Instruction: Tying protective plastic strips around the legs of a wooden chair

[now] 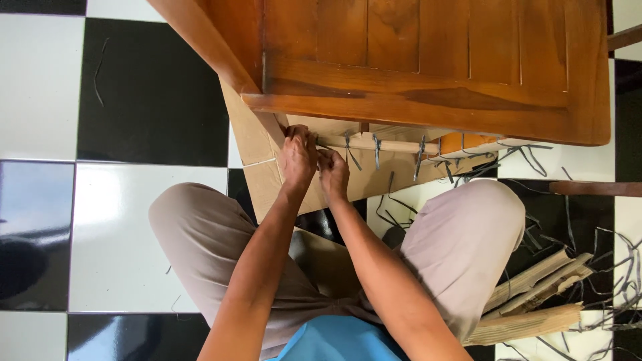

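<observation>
Wooden rail point(381, 144), pale and round, running level under the front edge of the brown wooden furniture piece point(428, 67), a little above frame centre, wrapped at intervals by grey plastic straps point(376, 152). Left end hidden behind the hands; right end lost among strap tangle and an orange patch at 3 o'clock of it. Top and right of the furniture cut off by the frame, so its kind hard to tell. Left hand point(297, 157) curled tight at the rail's left end, fingers closed around something there, whether rail or strap not clear. Right hand point(333, 170) just beside it at 4 o'clock, touching it, fingertips pinched together near the rail; exact thing pinched too small to make out. Cardboard sheet point(257, 144) behind both hands, slanting down to 7 o'clock. Knees in beige trousers point(468, 234) spread at 5 and 7 o'clock, blue shirt point(341, 341) at 6. Loose cut straps and a stack of wood-and-cardboard scraps point(535, 294) lying at 4 o'clock on the black-and-white tiled floor point(134, 227).
</observation>
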